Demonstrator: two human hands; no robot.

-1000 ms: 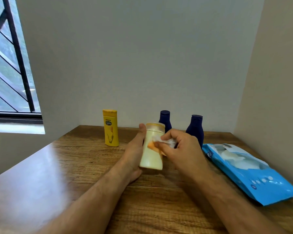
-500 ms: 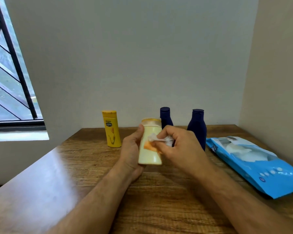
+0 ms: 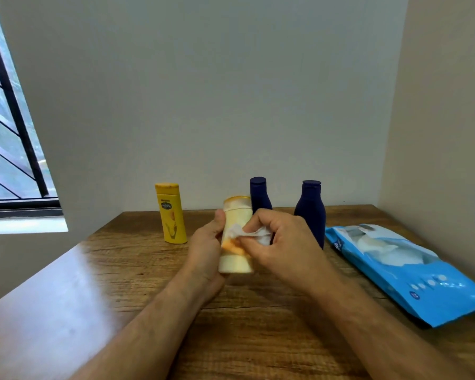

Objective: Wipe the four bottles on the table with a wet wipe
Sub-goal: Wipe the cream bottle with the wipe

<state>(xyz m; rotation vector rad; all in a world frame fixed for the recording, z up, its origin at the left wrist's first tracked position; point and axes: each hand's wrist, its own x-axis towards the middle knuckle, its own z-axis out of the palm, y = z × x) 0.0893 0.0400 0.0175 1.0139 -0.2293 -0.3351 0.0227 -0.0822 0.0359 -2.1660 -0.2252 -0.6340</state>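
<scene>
My left hand (image 3: 205, 249) grips a cream bottle (image 3: 235, 259) with an orange label, held upright just above the wooden table (image 3: 137, 272). My right hand (image 3: 283, 246) pinches a crumpled white wet wipe (image 3: 254, 233) against the front of that bottle. A yellow bottle (image 3: 171, 213) stands at the back left. Two dark blue bottles stand near the back wall, one (image 3: 259, 194) partly hidden behind the cream bottle, the other (image 3: 311, 211) to the right of my right hand.
A blue pack of wet wipes (image 3: 412, 272) lies on the table's right side, its flap open. Walls close the back and right. A barred window (image 3: 8, 149) is at the left.
The view has tilted and everything sits a little differently in frame. My right hand has slid the wipe along the cream bottle's front. The other bottles have stayed in place.
</scene>
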